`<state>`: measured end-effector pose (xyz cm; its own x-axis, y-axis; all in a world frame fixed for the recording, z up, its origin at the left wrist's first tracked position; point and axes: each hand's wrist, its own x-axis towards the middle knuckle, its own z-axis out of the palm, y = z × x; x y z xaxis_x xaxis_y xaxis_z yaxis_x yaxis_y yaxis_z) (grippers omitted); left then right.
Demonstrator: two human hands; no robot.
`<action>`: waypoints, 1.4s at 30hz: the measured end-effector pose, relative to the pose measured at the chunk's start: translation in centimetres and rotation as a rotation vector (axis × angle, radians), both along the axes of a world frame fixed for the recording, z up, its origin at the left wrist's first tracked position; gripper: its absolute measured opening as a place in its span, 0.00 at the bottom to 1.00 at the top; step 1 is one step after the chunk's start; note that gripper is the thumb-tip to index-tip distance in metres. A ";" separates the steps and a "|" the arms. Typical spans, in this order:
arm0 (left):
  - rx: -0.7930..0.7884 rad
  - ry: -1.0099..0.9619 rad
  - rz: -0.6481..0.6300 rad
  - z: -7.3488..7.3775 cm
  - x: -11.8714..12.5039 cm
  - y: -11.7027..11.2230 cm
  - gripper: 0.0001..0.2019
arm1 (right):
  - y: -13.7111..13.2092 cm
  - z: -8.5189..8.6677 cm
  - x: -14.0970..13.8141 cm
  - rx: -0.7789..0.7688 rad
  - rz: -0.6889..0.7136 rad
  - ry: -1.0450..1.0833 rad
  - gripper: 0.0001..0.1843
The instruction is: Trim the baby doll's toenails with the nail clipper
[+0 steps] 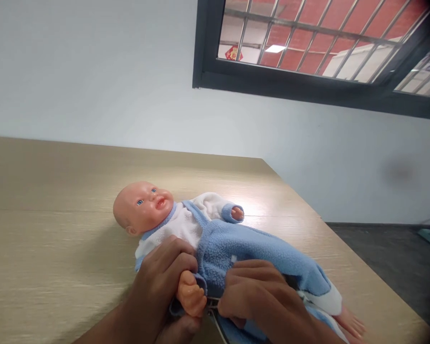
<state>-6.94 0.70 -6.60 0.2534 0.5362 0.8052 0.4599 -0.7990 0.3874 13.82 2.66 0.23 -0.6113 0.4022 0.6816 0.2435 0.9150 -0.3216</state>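
Baby doll (146, 208), lower centre, inside blue fleece suit (243, 251); left hand (165, 282) closed around doll's arm (190, 294); right hand (258, 296) pinching suit.

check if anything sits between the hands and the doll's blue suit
Nothing visible does. The left hand already grips the doll at its near arm, and the right hand pinches the blue suit at its edge; both are in direct contact.

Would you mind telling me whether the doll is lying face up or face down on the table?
Face up: the doll lies on its back on the table, face showing.
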 end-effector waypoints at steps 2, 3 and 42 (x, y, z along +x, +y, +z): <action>-0.002 0.002 -0.004 0.0 0.0 0.0 0.22 | 0.0 1.0 -0.3 0.012 -0.099 -0.137 0.20; -0.002 0.000 -0.004 -0.1 0.0 0.0 0.22 | 0.0 1.5 -0.4 0.017 -0.136 -0.193 0.20; 0.001 -0.016 -0.001 0.2 0.2 0.0 0.20 | -0.4 -0.1 0.6 -0.009 -0.011 0.014 0.07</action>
<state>-6.74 0.67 -6.41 0.2407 0.5353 0.8096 0.4531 -0.7996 0.3940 14.44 2.26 0.13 -0.5974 0.4148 0.6863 0.2487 0.9095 -0.3331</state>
